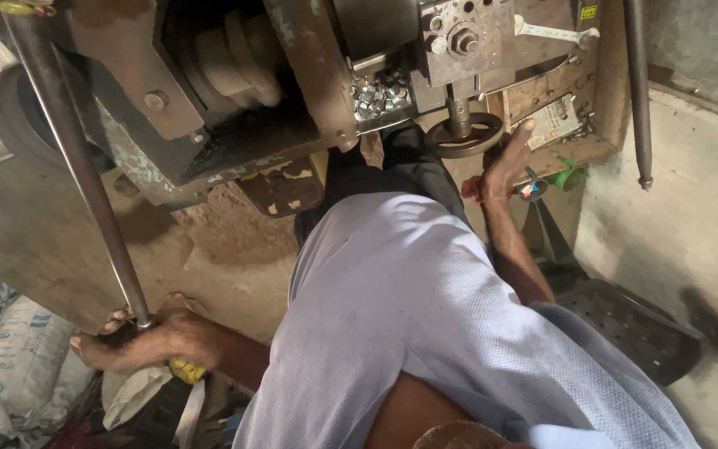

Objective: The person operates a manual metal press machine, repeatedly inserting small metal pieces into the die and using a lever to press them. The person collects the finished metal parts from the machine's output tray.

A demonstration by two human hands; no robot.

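My left hand (147,341) is wrapped tight round the lower end of the long steel lever (76,166), which slants up to the far left corner of the old machine (234,100); something yellow shows just under my fist, though I cannot tell what it is. My right hand (504,162) is spread flat, thumb up, touching the rim of the small dark handwheel (464,135) on the right, holding nothing. To work this well, I judge I should keep a full-palm grip low on the lever and brace steadily at the wheel. Just left of the wheel, a shallow tray (382,93) on the machine holds a heap of shiny nuts. A wrench (554,33) lies farther back.
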